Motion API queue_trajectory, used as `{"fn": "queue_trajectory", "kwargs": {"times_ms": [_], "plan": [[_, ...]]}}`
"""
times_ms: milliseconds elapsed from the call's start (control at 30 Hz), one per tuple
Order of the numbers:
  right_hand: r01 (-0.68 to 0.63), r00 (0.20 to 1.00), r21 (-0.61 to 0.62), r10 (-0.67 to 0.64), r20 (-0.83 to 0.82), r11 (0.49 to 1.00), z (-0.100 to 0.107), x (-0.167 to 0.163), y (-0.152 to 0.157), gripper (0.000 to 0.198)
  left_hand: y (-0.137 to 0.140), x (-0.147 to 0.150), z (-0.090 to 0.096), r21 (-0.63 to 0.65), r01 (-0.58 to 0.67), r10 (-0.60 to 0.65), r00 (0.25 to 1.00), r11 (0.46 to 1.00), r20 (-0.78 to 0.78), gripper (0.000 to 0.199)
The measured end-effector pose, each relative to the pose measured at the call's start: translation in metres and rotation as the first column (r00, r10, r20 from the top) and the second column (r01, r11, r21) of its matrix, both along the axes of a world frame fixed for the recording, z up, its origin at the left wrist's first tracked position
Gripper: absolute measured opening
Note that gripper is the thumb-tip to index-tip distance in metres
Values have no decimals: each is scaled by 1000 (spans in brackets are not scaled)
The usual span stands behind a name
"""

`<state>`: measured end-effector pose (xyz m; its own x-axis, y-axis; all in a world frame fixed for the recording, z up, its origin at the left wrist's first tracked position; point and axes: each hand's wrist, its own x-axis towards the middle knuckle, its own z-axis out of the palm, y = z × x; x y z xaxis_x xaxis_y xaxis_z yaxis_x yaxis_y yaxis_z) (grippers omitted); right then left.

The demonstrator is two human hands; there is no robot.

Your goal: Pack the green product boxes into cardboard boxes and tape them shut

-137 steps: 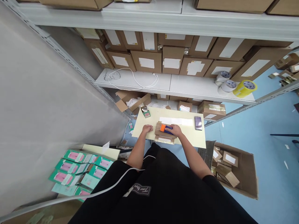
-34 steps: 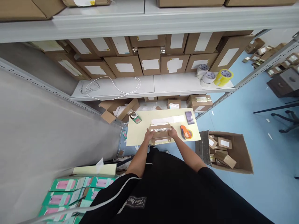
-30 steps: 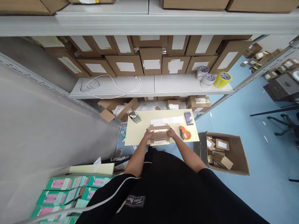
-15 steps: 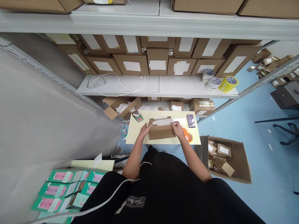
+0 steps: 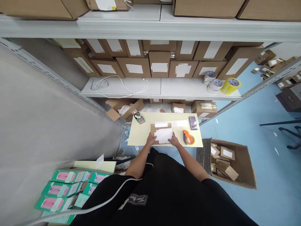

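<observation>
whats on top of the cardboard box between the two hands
The cardboard box has white paper over much of its top face. Its contents and underside are hidden.

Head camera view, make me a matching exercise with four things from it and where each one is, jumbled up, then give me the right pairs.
Things
1. cardboard package
2. orange tape dispenser
3. small green box
4. yellow tape

Places
A. on the white shelf, towards its right end
B. between the left hand and the right hand
C. near the far left corner of the tabletop
D. on the tabletop, right of both hands

Pairs
1-B, 2-D, 3-C, 4-A
</observation>
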<state>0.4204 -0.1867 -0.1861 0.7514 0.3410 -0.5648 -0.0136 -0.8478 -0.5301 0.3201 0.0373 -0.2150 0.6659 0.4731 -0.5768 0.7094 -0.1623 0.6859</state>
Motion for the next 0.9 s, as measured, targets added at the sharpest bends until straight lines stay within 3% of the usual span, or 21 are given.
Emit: {"fn": "queue_trajectory", "kwargs": {"times_ms": [167,267,400,467,533,633,700,800,900], "plan": [[85,989,220,-109,102,972,1,4,-14,61,19,-6,14,-5,-25,25,976,1000,214,107],[110,977,319,-161,138,942,-4,-1,-26,80,19,-12,19,-57,6,14,939,998,344,120],[141,987,358,-159,22,923,-19,-11,-37,103,6,-17,19,-209,3,55,961,978,270,132],[146,988,369,-154,-9,918,-24,-14,-40,105,2,-19,24,-155,25,14,968,988,249,131],[143,983,393,-176,50,909,-23,-14,-43,100,2,-18,33,47,94,-104,947,994,305,125],[79,915,484,-256,311,871,-8,-6,-38,78,3,-7,52,386,161,-317,867,908,385,89],[-51,853,522,-235,466,851,8,1,-25,56,-1,8,64,492,201,-421,818,847,391,54],[-305,845,433,32,534,848,30,9,3,44,-10,33,72,523,420,-614,739,742,277,45],[-437,819,188,303,488,879,40,10,21,43,-15,43,73,516,612,-745,662,600,83,38]]}}
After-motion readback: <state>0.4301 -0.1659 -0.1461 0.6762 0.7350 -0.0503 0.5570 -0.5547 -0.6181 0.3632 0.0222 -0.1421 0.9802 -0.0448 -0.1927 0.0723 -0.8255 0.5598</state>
